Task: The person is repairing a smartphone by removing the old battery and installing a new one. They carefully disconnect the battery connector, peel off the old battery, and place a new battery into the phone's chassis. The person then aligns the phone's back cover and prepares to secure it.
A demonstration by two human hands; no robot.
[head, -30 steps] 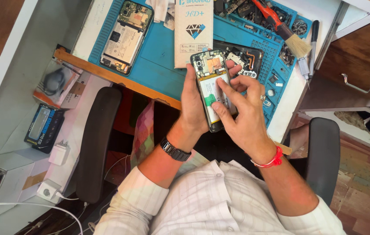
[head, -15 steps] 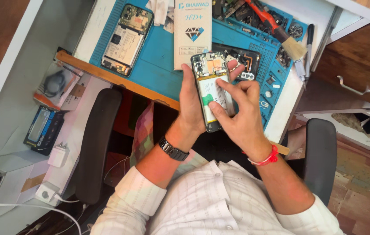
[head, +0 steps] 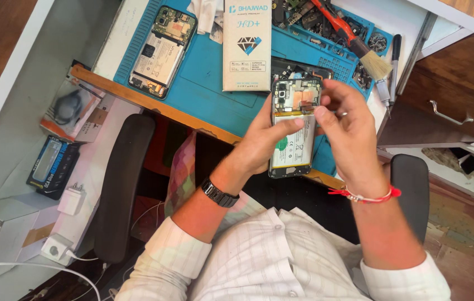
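Left hand [head: 267, 139]: wrapped around the opened phone [head: 294, 129] from its left side, thumb lying across the battery.
Right hand [head: 347, 125]: fingers pinched narrow at the phone's right edge, just below the circuit board; what they pinch is too small to tell.
Opened phone: held above the worktop's near edge, back cover off, long axis running away from the person, board end pointing to the far side.
Blue mat [head: 214, 103]: covers the worktop under the hands.
Second opened phone [head: 161, 51]: lies at the mat's far left corner.
White box [head: 247, 44]: lies flat just beyond the held phone.
Brush [head: 359, 47]: near the far right corner.
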